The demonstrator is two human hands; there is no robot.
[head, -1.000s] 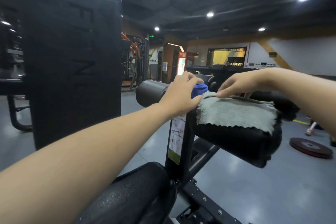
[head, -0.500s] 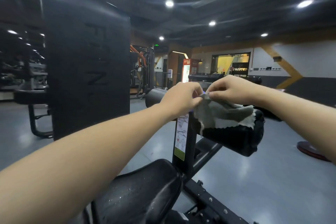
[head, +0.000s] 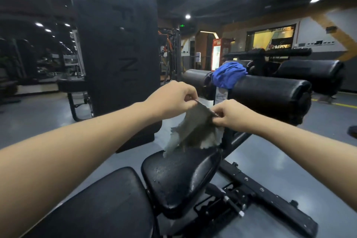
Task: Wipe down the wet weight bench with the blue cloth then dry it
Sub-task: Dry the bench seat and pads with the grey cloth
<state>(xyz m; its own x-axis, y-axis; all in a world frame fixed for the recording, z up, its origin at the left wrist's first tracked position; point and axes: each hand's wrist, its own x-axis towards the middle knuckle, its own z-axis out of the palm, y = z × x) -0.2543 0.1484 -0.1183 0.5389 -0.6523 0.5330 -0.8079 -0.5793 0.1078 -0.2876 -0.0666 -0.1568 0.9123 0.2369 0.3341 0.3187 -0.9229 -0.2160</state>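
Over the seat pad: both hands are holding a grey cloth (head: 195,129) up by its top edge, so it hangs down with the bottom corner just about reaching the seat pad (head: 179,177) of the weight bench.
Left hand (head: 173,98): fingers and thumb pinched together on the upper left corner of the grey cloth.
Right hand (head: 228,115): same deal, pinching the top edge further right, the two hands near each other.
Why held like that: looks to me like they're shaking it open flat before laying it on the pad, so probably the drying step is up.
Blue cloth (head: 228,75): not in either hand, it's bunched up on top of the roller pad (head: 270,91) beyond the hands, right by the upright post with the sticker (head: 221,94). Parked out of the way, I'd guess.
Seat pad state: plenty of water droplets and a wet sheen on it, so nothing's dry yet.
Back pad (head: 100,205): nearest the camera, dark; can't really tell how wet it is.
Around: tall black weight stack cover (head: 117,44) to the left, another padded machine (head: 309,71) behind the roller, a red vending machine (head: 219,52) far back, grey gym floor (head: 289,160).
In the way: not much honestly, the adjustment rail (head: 266,193) sits below right of the seat, well clear of the top surface.
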